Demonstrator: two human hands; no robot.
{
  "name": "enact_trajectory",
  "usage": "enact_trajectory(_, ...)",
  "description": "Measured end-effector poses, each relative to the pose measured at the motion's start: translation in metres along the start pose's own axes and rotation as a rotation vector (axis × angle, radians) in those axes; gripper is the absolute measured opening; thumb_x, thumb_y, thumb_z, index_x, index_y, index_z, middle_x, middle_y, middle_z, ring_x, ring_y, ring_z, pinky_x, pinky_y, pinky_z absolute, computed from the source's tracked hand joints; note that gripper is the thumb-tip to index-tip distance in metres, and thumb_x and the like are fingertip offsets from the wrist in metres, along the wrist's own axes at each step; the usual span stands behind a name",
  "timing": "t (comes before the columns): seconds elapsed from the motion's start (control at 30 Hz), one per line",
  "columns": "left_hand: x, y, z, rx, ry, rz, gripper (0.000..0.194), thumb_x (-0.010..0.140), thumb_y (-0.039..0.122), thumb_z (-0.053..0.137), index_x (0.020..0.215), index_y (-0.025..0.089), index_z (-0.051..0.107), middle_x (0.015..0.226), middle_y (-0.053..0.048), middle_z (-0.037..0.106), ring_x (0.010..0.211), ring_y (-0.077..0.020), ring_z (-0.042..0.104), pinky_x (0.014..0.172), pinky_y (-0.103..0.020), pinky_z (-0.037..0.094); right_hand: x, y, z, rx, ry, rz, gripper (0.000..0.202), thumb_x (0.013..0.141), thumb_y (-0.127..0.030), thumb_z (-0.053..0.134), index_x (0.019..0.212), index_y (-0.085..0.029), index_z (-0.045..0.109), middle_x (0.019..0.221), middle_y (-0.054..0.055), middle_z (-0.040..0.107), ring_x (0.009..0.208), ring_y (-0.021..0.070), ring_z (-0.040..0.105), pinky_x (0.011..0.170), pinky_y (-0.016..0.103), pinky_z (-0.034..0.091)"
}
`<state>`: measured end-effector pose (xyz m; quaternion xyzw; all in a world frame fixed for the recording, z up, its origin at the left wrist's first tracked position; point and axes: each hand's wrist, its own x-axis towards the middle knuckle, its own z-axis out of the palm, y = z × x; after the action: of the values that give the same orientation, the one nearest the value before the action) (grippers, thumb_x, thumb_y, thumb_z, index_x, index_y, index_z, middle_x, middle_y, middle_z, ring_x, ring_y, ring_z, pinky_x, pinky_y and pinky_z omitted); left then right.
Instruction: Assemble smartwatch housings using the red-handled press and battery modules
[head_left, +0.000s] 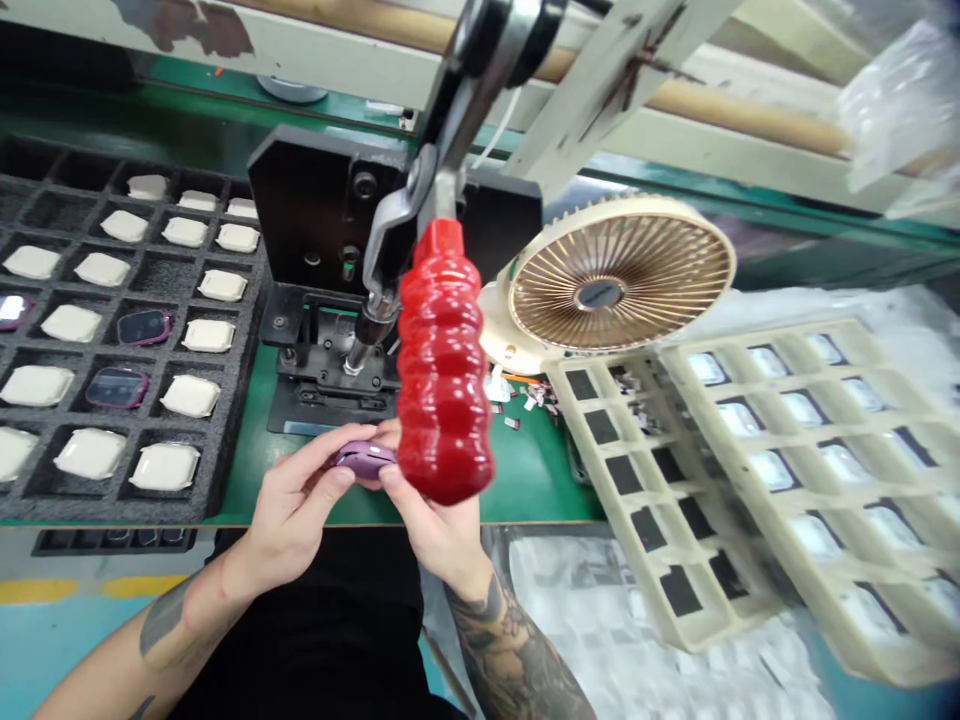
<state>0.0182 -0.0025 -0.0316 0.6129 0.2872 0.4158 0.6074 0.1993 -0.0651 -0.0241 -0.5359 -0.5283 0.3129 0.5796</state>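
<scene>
Green topping covers the workbench (534,482), and near its middle a ribbed red handle (448,370) sticks out toward the person working there. Well to the left of the handle, I see a dark foam tray (236,390) with off-white pieces (90,455) in many of its pockets, along with a few purple-framed devices (144,327) with dark faces. Nearer to the handle, behind it and to its left, stands a black metal fixture (300,230).

Just left of the handle's lower end, the left hand (300,510) is curled nearly closed, thumb and fingers pinching one end of a small purple case (366,460). That case is held close to the bench's front edge, a dark line showing along its side. Its other end is in the right hand (431,530), thumb against it; the handle covers some of the fingers, so I cannot tell how they all bend.

Right of the handle, small scraps (536,395) lie scattered, with a cream fan (615,275) behind them. Farther right comes a narrow cream tray (645,470) containing black pads, then a wider cream tray (754,500) of shiny-faced pieces. Clear plastic (907,110) hangs at the handle's far upper right.
</scene>
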Motion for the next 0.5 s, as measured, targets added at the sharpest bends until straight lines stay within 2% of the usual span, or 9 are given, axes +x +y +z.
enact_trajectory(0.2,0.0009,0.0032,-0.0002,-0.032,-0.039,-0.045,0.035,0.115,0.023,0.065,0.147,0.03,0.079,0.145,-0.004,0.082,0.133,-0.0199,0.08,0.118,-0.025,0.061,-0.0085,0.0061,0.0031,-0.011,0.054,-0.03,0.018,0.106,-0.026,0.077,0.123,-0.029,0.081,0.124,0.007,0.078,0.115,0.0224,0.075,0.103,0.039,0.063)
enact_trajectory(0.33,0.0037,0.0062,0.0047,-0.111,-0.031,-0.043,0.033,0.111,0.019,0.073,0.14,0.032,0.083,0.14,-0.003,0.085,0.127,-0.0193,0.083,0.11,-0.022,0.065,-0.0079,0.0059,0.0034,-0.073,0.083,-0.082,0.019,0.111,-0.023,0.067,0.126,-0.028,0.078,0.125,0.008,0.077,0.119,0.0228,0.073,0.108,0.041,0.061)
enact_trajectory(0.43,0.0048,0.0069,0.0061,-0.099,0.036,-0.062,0.03,0.109,0.019,0.076,0.135,0.032,0.085,0.13,-0.001,0.088,0.118,-0.016,0.086,0.105,-0.018,0.065,-0.0052,0.0032,0.0025,-0.118,0.05,-0.118,0.018,0.109,-0.029,0.073,0.126,-0.026,0.077,0.124,0.009,0.076,0.12,0.0239,0.073,0.108,0.042,0.061)
enact_trajectory(0.5,0.0049,0.007,0.0058,-0.097,0.039,-0.069,0.03,0.108,0.019,0.077,0.134,0.031,0.085,0.128,0.0,0.089,0.114,-0.0154,0.086,0.104,-0.017,0.065,-0.004,0.0014,0.0025,-0.149,0.051,-0.133,0.017,0.106,-0.03,0.078,0.122,-0.025,0.078,0.121,0.009,0.076,0.116,0.0238,0.074,0.105,0.041,0.062)
